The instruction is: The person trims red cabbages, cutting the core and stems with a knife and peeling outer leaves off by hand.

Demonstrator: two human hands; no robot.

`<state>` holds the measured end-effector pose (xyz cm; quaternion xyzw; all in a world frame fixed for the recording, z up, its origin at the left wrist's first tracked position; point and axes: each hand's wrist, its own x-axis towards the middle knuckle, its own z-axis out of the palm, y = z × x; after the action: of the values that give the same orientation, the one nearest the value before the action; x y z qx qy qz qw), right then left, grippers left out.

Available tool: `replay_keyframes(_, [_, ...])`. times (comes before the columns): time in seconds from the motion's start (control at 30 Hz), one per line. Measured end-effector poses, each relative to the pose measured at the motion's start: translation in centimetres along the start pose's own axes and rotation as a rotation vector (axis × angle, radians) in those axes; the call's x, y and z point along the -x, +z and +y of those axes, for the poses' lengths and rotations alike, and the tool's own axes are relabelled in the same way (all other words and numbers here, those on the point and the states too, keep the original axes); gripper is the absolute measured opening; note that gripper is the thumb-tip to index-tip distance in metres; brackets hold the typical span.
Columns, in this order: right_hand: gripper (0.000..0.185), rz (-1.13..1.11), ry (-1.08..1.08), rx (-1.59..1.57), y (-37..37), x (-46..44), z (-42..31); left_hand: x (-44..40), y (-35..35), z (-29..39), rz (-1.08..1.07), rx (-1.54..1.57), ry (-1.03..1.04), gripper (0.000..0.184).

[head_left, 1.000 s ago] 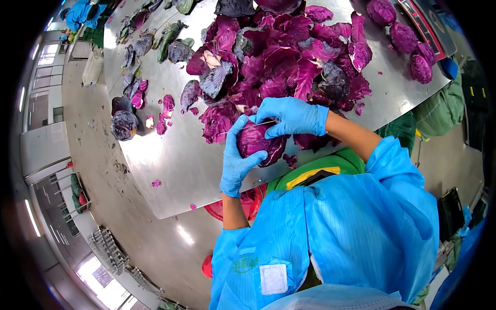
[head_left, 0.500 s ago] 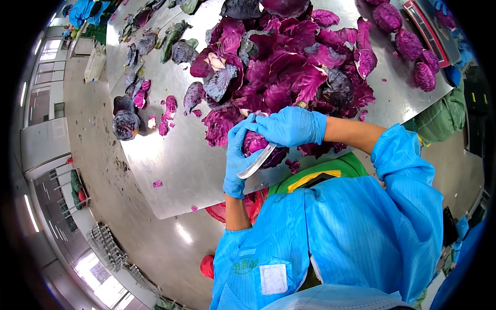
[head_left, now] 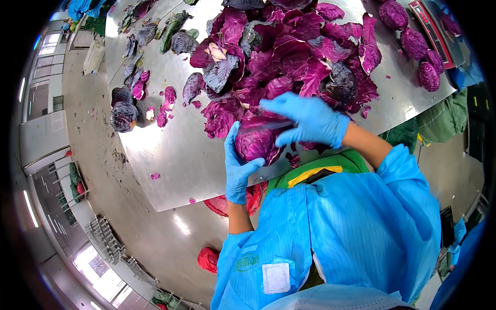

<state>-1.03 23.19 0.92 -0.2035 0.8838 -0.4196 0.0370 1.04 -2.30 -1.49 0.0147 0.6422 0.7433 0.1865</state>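
Note:
My left hand [head_left: 237,173] cups a trimmed red cabbage [head_left: 257,143] from its left side, the thumb along the near side and fingers up the far side. The head is at the front edge of the metal table. Over its right side is my right hand [head_left: 312,120], fingers stretched forward and thumb apart, slightly blurred. Between them a thin dark streak, the blurred knife [head_left: 274,124], lies across the top of the cabbage. Its handle is hidden in the hand. Both hands wear blue gloves. A big heap of loose purple leaves [head_left: 289,57] sits just beyond.
On the steel table [head_left: 170,178], an untrimmed cabbage [head_left: 124,117] and leaf scraps [head_left: 166,106] lie to the left. Several trimmed heads [head_left: 414,44] line the far right beside a red-framed scale [head_left: 431,33]. A green sack [head_left: 443,119] hangs past the right edge.
My right hand has swung up and right from the left hand, its fingers opening out. The knife blade no longer points down toward me. More of the cabbage shows, with my left hand spread wider around it.

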Motion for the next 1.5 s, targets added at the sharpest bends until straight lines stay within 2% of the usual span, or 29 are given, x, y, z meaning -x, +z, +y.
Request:
replay_keyframes(0.07, [0.075, 0.031, 0.024, -0.194, 2.8, 0.3, 0.4, -0.6, 1.1, 0.9, -0.018, 0.048, -0.047, 0.111])
replay_keyframes(0.17, [0.067, -0.035, 0.102, -0.048, 2.2, -0.2, 0.5, -1.5, 2.0, 1.5, -0.048, -0.077, -0.065, 0.109])
replay_keyframes(0.27, [0.059, 0.027, -0.016, 0.035, 1.6, -0.2, 0.7, -2.0, 1.8, 0.4, -0.049, -0.233, 0.0, 0.109])
replay_keyframes(0.3, [0.056, 0.032, -0.047, 0.136, 1.6, -0.1, 0.6, -1.8, 2.6, 1.0, -0.027, -0.171, -0.026, 0.102])
replay_keyframes(0.37, [0.051, 0.037, -0.115, 0.34, 1.8, 0.0, 0.5, -2.3, 1.5, -0.3, -0.045, -0.627, 0.28, 0.098])
replay_keyframes(0.43, [0.045, 0.078, -0.238, 0.438, 2.4, 0.0, 1.3, -2.1, 2.0, 0.2, 0.053, -0.745, 0.254, 0.094])
replay_keyframes(0.47, [0.042, 0.095, -0.299, 0.484, 2.6, -0.1, 1.6, -1.9, 1.6, 0.2, 0.002, -0.803, 0.271, 0.096])
replay_keyframes(0.5, [0.028, 0.093, -0.301, 0.495, 2.5, -0.5, 1.9, -1.8, 1.0, 0.2, -0.049, -0.86, 0.288, 0.098])
replay_keyframes(0.53, [0.019, 0.066, -0.21, 0.519, 2.1, -0.9, 2.0, -1.8, 1.1, 1.0, -0.103, -0.918, 0.303, 0.1])
replay_keyframes(0.57, [0.015, 0.228, -0.233, 0.549, 1.3, -1.4, 3.1, -1.2, 2.0, 1.8, -0.02, -0.727, 0.124, 0.103])
replay_keyframes(0.6, [0.013, 0.379, -0.198, 0.577, 0.2, -2.0, 4.6, -0.9, 1.7, 2.1, -0.057, -0.805, 0.143, 0.105])
replay_keyframes(0.63, [0.011, 0.436, -0.129, 0.602, -0.8, -2.4, 7.4, -0.6, 1.3, 2.2, -0.063, -0.837, 0.14, 0.106])
replay_keyframes(0.67, [0.018, 0.355, 0.149, 0.655, -2.1, -2.4, 8.2, -0.2, 0.9, 2.2, -0.069, -0.87, 0.136, 0.106])
replay_keyframes(0.73, [0.035, 0.521, 0.15, 0.637, -3.8, -1.9, 7.1, 0.4, 0.0, 0.8, -0.019, -0.583, 0.026, 0.108])
replay_keyframes(0.8, [0.041, 0.469, 0.077, 0.549, -2.9, -1.0, 4.8, 0.7, -0.1, 0.5, 0.024, -0.377, -0.043, 0.11])
replay_keyframes(0.83, [0.043, 0.359, 0.085, 0.467, -2.1, -0.5, 3.3, 0.6, 0.4, 0.8, 0.036, -0.313, -0.054, 0.11])
replay_keyframes(0.9, [0.061, 0.111, 0.195, 0.183, -0.5, 0.4, 1.2, 0.7, 0.7, 0.8, 0.052, -0.259, -0.053, 0.113])
replay_keyframes(0.93, [0.072, 0.062, 0.179, 0.073, 0.4, 0.8, 0.8, 1.1, 0.5, 0.6, 0.058, -0.269, -0.039, 0.114])
replay_keyframes(0.97, [0.076, -0.055, 0.292, -0.099, 1.0, 1.0, 0.1, 1.4, 0.4, 0.5, 0.065, -0.28, -0.025, 0.115])
replay_keyframes(1.0, [0.078, -0.186, 0.393, -0.312, 2.3, 1.0, 0.4, 1.6, 0.3, 0.6, 0.062, -0.426, 0.071, 0.116])
replay_keyframes(1.07, [0.077, -0.05, 0.277, -0.312, 5.0, 1.7, -0.4, 1.7, 0.1, 1.1, 0.052, -0.716, 0.265, 0.119])
replay_keyframes(1.1, [0.075, -0.078, 0.296, -0.353, 5.2, 1.6, -0.6, 1.8, 0.4, 1.8, 0.053, -0.753, 0.278, 0.118])
replay_keyframes(1.2, [0.069, -0.118, 0.312, -0.431, 5.8, 1.2, -1.5, 1.6, -1.0, 2.8, -0.129, -0.656, 0.047, 0.112])
replay_keyframes(1.23, [0.067, -0.095, 0.289, -0.418, 6.4, 1.1, -1.2, 1.6, -1.5, 2.5, -0.113, -0.544, 0.006, 0.103])
replay_keyframes(1.3, [0.058, -0.071, 0.288, -0.479, 6.4, 0.7, -1.3, 1.5, -1.6, 2.3, -0.062, -0.526, -0.033, 0.099])
replay_keyframes(1.37, [0.047, 0.091, 0.275, -0.487, 7.0, 0.9, -0.6, 1.4, -1.9, 1.4, 0.032, -0.534, -0.007, 0.095])
replay_keyframes(1.4, [0.044, 0.161, 0.306, -0.484, 6.6, 1.0, -0.8, 1.6, -1.0, 1.8, 0.123, -0.371, -0.082, 0.094])
replay_keyframes(1.47, [0.041, 0.211, 0.206, -0.403, 7.3, 1.4, -1.1, 1.9, -0.3, 1.0, 0.258, -0.162, -0.097, 0.092])
replay_keyframes(1.5, [0.042, 0.213, 0.147, -0.35, 7.7, 1.5, -1.3, 2.1, -0.3, 0.3, 0.293, -0.215, -0.066, 0.092])
